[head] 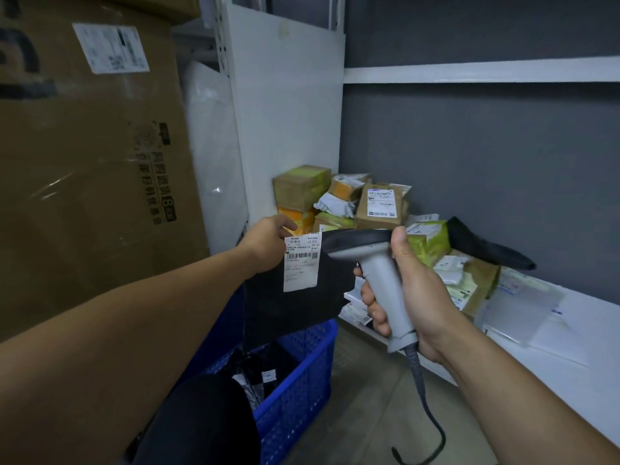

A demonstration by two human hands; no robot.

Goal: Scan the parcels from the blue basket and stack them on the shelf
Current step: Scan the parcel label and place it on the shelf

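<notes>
Pinches the black parcel (295, 307) by its top edge with the left hand (266, 241), lifted above the blue basket (302, 374) so the white label (302, 261) hangs flat and readable. Grips the scanner (379, 273) by its handle in the right hand (412, 297), head aimed at the barcode, just beside it. Probably mid-scan; stacking not yet done, likely by the pile of parcels (379, 204) at the far left corner of the shelf (597, 333).

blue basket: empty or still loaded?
Loaded: dark bagged parcels lie inside the blue basket, one showing a small white label.
</notes>
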